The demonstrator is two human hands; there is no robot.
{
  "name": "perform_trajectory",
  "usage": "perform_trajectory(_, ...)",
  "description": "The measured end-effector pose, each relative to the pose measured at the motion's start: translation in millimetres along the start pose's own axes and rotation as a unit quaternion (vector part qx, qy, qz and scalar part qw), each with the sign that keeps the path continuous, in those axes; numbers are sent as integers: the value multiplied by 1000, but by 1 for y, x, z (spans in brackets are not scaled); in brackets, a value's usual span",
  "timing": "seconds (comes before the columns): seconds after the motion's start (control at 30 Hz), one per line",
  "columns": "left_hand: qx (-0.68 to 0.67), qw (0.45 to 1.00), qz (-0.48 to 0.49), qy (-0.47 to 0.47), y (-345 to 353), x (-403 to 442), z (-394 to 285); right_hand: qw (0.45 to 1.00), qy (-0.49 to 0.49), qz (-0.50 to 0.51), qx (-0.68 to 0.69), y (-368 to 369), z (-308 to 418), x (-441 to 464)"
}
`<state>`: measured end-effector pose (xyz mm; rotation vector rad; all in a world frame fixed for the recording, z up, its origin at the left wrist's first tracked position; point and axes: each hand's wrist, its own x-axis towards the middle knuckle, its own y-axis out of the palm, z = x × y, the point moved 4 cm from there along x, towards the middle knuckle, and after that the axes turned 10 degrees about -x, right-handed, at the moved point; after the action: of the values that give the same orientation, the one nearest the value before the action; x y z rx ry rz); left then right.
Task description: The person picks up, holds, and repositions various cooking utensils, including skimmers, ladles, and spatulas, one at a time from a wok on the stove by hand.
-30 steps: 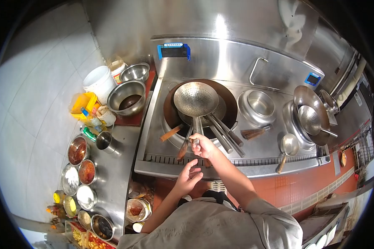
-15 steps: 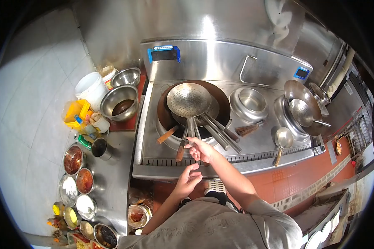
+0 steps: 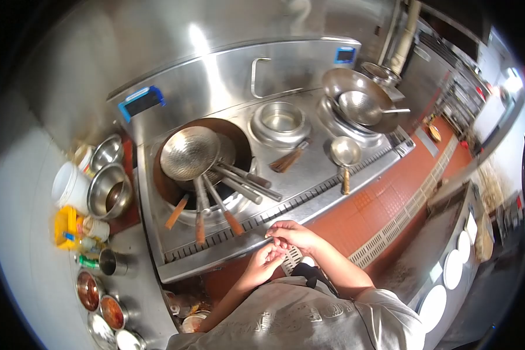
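In front of my body, past the stove's front edge, my two hands meet at the fingertips. My left hand (image 3: 261, 265) has its fingers drawn together and bent toward the other hand. My right hand (image 3: 294, 235) is curled closed, thumb and fingers pinched near the left fingertips. Whether anything small sits between the fingers is too unclear to tell. Closest on the stove are wooden-handled utensils lying in a large wok (image 3: 163, 154), among them a perforated strainer (image 3: 188, 153). Neither hand touches them.
A ladle (image 3: 345, 153), a brush (image 3: 289, 158) and a lidless round pot (image 3: 281, 119) stand on the stove (image 3: 227, 114). Another wok (image 3: 344, 81) holds a strainer at the right. Bowls of sauce (image 3: 89, 290) line the left counter. White plates (image 3: 452, 269) lie at the right.
The view has swung to the right, so the stove shifts left. My hands, apart before and by the utensil handles, have come together at the fingertips, away from the handles.
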<state>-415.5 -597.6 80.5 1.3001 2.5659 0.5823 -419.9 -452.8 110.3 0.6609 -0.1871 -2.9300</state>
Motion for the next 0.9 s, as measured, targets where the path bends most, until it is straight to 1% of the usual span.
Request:
perform_trajectory(0.07,38,999,19,-30,24,10,-5,1000,1,-21,20,-27,-18,-20)
perform_trajectory(0.17,91,993,47,-58,49,32,4,997,-19,-53,58,-65,-40,-53)
perform_trajectory(0.2,89,992,61,-60,55,40,14,995,-24,-65,73,-77,-46,-64)
perform_trajectory(0.3,17,996,76,-46,92,69,40,993,-30,-79,84,-115,-64,-100)
perform_trajectory(0.4,23,991,109,-70,138,100,64,984,-35,-119,128,-158,-76,-145)
perform_trajectory(0.47,53,987,121,-93,169,118,81,976,-46,-138,164,-188,-92,-174)
perform_trajectory(0.57,80,981,139,-111,215,148,102,971,-36,-191,141,-239,-112,-220)
perform_trajectory(0.67,89,975,155,-128,257,175,128,955,-55,-232,176,-283,-132,-261)
perform_trajectory(0.73,92,972,164,-143,284,191,142,943,-78,-262,191,-307,-144,-285)
perform_trajectory(0.83,73,969,187,-145,323,211,164,928,-62,-338,146,-338,-159,-320)
perform_trajectory(0.9,78,964,202,-151,346,223,178,919,-61,-356,157,-355,-166,-340)
